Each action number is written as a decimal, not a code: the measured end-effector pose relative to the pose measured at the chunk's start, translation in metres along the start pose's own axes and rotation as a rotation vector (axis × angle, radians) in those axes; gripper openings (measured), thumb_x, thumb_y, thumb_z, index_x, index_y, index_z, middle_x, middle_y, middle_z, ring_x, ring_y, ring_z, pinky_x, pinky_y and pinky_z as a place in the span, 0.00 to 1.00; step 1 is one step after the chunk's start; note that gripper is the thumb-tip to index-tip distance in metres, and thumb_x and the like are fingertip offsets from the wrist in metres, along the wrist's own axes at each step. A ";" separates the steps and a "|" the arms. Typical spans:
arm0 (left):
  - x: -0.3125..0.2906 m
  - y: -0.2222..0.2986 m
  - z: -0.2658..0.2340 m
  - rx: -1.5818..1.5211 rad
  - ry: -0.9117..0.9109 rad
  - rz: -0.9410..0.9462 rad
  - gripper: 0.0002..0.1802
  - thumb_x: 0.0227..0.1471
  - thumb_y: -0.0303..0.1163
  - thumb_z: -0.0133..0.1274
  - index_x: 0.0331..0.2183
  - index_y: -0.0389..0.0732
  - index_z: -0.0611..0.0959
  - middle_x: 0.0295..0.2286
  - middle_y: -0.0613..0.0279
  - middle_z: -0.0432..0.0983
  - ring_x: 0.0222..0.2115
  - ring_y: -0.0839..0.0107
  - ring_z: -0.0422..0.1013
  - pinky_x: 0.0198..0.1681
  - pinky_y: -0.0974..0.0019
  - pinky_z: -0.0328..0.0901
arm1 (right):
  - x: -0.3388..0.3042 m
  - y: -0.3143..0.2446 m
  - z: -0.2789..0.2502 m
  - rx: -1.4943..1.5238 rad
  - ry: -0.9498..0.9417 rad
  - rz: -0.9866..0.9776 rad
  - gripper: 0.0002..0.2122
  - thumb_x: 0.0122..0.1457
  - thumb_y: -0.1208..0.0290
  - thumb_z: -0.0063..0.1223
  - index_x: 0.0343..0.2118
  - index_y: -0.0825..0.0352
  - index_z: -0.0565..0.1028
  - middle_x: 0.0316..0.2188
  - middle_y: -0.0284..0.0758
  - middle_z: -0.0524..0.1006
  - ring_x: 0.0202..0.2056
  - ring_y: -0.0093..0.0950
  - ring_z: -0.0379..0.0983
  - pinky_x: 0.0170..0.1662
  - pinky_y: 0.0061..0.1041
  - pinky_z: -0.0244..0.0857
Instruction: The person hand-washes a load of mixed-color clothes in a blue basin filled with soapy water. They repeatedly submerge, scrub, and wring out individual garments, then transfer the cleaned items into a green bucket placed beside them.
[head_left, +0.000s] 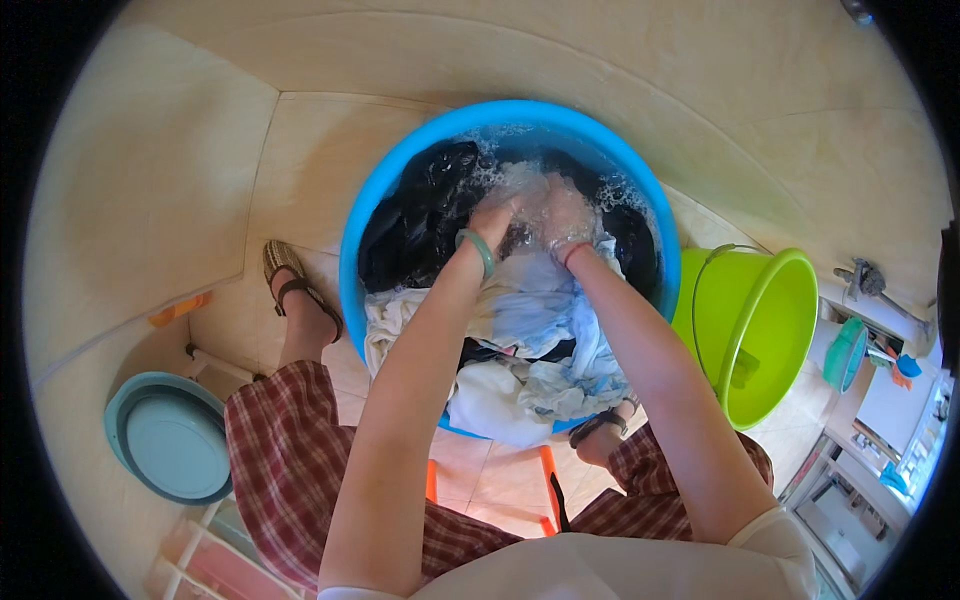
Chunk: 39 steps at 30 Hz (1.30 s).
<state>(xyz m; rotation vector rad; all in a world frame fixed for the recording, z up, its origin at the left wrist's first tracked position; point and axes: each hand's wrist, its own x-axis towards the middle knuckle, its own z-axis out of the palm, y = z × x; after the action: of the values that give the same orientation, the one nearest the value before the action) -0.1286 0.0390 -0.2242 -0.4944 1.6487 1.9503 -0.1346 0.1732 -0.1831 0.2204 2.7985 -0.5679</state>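
A large blue basin [352, 270] holds soapy water and wet laundry. Both of my hands are down in the water near its middle, side by side among suds. My left hand [497, 212], with a green bangle above the wrist, and my right hand [567, 215], with a red cord at the wrist, have their fingers hidden by water and foam. Whether they grip a pale cloth there I cannot tell. Dark clothes [420, 215] float around the far side. White and light-blue clothes [535, 305] lie under my wrists, and a white cloth [490, 400] rests at the near rim.
A lime-green bucket [745, 330] lies tilted right of the basin. Grey-blue washbowls [168, 437] lean at the left wall. Orange stool legs [550, 488] show between my legs. Pale walls close in behind and left; shelves with items stand at far right.
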 end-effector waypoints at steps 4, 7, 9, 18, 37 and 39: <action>-0.028 0.037 0.003 -0.669 -0.246 -0.225 0.19 0.55 0.49 0.51 0.42 0.48 0.77 0.35 0.63 0.76 0.35 0.69 0.72 0.40 0.62 0.67 | -0.058 -0.030 -0.045 0.337 0.227 -0.341 0.10 0.54 0.64 0.54 0.37 0.62 0.75 0.37 0.43 0.73 0.37 0.44 0.72 0.38 0.39 0.67; -0.059 0.071 0.033 -0.788 -0.243 -0.207 0.15 0.55 0.47 0.52 0.41 0.50 0.77 0.33 0.63 0.76 0.32 0.69 0.74 0.33 0.64 0.71 | -0.109 -0.046 -0.076 0.360 0.277 -0.454 0.11 0.51 0.61 0.60 0.34 0.60 0.75 0.33 0.39 0.72 0.32 0.41 0.73 0.33 0.35 0.69; -0.088 0.083 0.036 -0.816 -0.338 -0.177 0.15 0.55 0.48 0.52 0.39 0.50 0.78 0.32 0.62 0.76 0.30 0.69 0.74 0.30 0.64 0.71 | -0.133 -0.063 -0.093 0.273 0.314 -0.532 0.14 0.48 0.58 0.62 0.33 0.60 0.75 0.31 0.37 0.72 0.29 0.39 0.74 0.28 0.32 0.69; -0.120 0.047 0.041 -0.864 -0.332 0.015 0.19 0.59 0.51 0.41 0.39 0.47 0.76 0.32 0.64 0.74 0.35 0.69 0.70 0.39 0.67 0.66 | -0.142 -0.075 -0.113 0.282 0.615 -0.579 0.09 0.48 0.65 0.61 0.21 0.61 0.73 0.22 0.34 0.73 0.22 0.34 0.73 0.23 0.29 0.69; -0.187 0.067 0.072 -0.544 0.052 -0.013 0.24 0.60 0.56 0.38 0.40 0.44 0.72 0.36 0.64 0.72 0.40 0.72 0.69 0.45 0.66 0.64 | -0.176 -0.030 -0.098 1.358 0.115 -0.025 0.13 0.56 0.62 0.56 0.39 0.64 0.75 0.35 0.36 0.77 0.37 0.28 0.74 0.41 0.25 0.67; -0.185 0.065 0.082 -0.487 0.143 0.019 0.23 0.60 0.54 0.40 0.36 0.42 0.73 0.32 0.65 0.71 0.36 0.75 0.68 0.39 0.70 0.64 | -0.182 -0.047 -0.099 1.000 0.395 -0.131 0.10 0.56 0.63 0.55 0.32 0.65 0.74 0.26 0.40 0.76 0.29 0.38 0.74 0.34 0.31 0.66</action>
<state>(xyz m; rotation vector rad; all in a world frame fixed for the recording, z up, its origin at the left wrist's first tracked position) -0.0165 0.0822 -0.0488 -0.8181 1.2478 2.3827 0.0056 0.1533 -0.0239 0.3647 2.5957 -2.1111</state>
